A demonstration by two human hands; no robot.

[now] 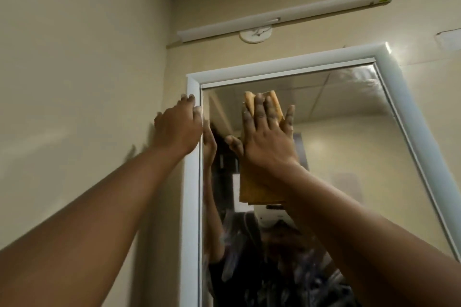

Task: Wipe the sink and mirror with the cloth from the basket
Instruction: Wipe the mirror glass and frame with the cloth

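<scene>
A tall mirror (336,147) in a white frame (192,182) hangs on the cream wall ahead. My right hand (267,139) lies flat, fingers spread, pressing a folded tan cloth (257,192) against the upper left part of the glass. The cloth shows above my fingertips and below my wrist. My left hand (178,127) rests on the frame's upper left side, fingers curled over its edge. Streaks show on the glass at the upper right. The sink and basket are out of view.
A long white light fitting (287,15) runs along the wall above the mirror, with a round white wall plate (255,33) under it. The side wall stands close on the left. The mirror reflects my arms and a person in dark clothing.
</scene>
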